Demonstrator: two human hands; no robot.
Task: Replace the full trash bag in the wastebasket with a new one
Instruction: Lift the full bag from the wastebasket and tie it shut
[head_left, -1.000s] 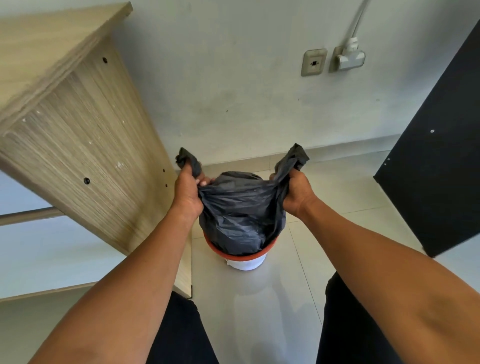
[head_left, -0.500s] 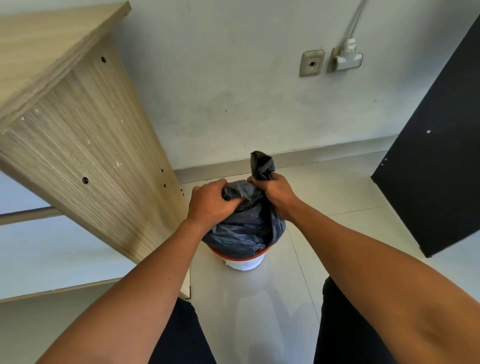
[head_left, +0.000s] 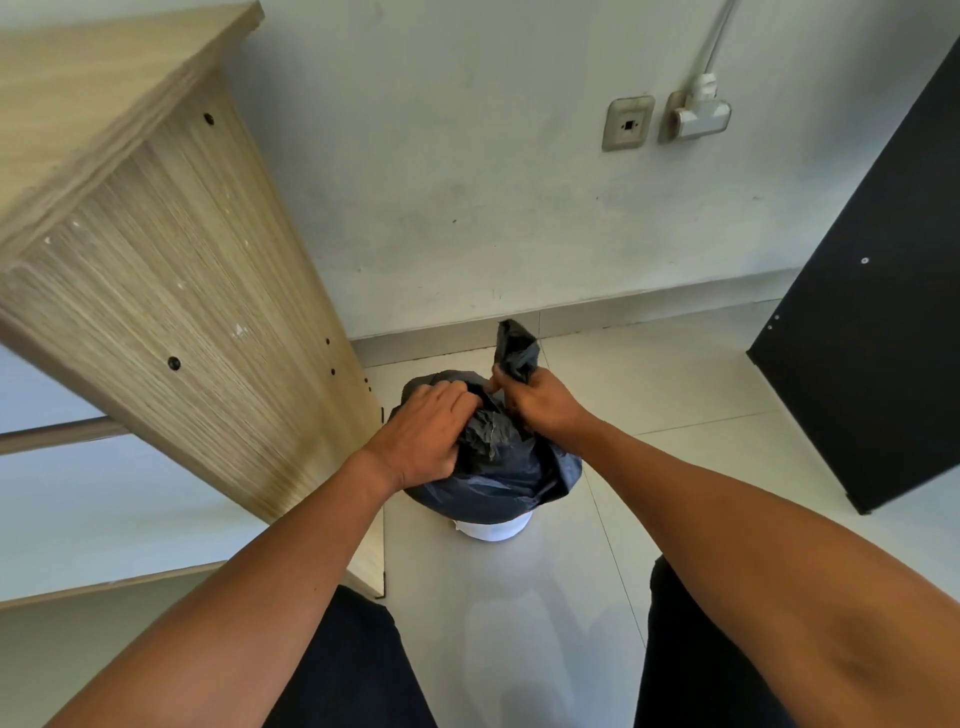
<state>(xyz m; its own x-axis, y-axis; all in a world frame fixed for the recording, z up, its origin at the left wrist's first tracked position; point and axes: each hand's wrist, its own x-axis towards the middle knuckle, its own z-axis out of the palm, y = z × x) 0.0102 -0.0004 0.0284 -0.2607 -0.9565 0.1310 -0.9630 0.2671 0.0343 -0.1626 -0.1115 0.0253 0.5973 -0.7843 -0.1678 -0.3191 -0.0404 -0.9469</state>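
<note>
I find no legible text, label, brand, number or sign anywhere in my head view. The two wall plates (head_left: 628, 123) and the plugged adapter (head_left: 698, 115) bear no readable marking; the black trash bag (head_left: 498, 467), the white wastebasket (head_left: 493, 530), the wood-grain cabinet (head_left: 156, 270) and the black panel (head_left: 883, 312) are all plain, carrying only screw heads and holes.

Crinkled plastic bag (head_left: 498, 467) (black) — glossy tile floor (head_left: 675, 384).
</note>
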